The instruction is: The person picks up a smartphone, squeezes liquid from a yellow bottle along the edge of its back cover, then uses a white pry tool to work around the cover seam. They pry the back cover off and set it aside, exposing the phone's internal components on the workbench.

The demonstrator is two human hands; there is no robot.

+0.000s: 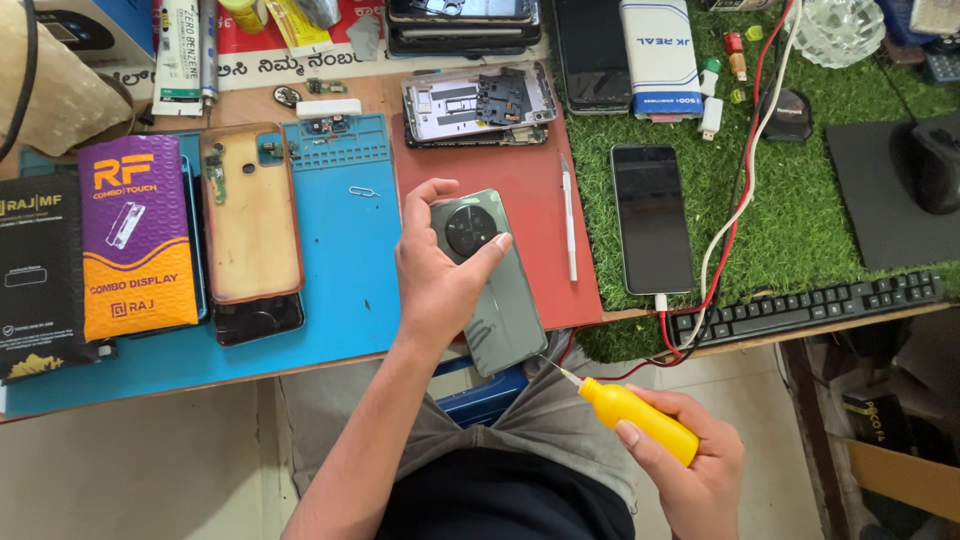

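Two bare hands show: the left hand (435, 275) and the right hand (690, 465). One dark green phone with a round camera ring (490, 285) sits in the left grip; one yellow-handled screwdriver (635, 415) sits in the right.

On the bench lie two work mats, one blue silicone mat (345, 250) and one red mat (535, 210). There is one black-screened phone on a cable (652, 218), one opened phone frame with bare circuitry (478, 103), one tan phone back shell (250, 210), one black keyboard (805, 308), one white pen-shaped tool (568, 220) and one purple-and-orange display packet (137, 235).

Grey-green phone (490, 290), camera ring up (back facing viewer), tilted; yellow-handled screwdriver (635, 415) tip near its lower edge.
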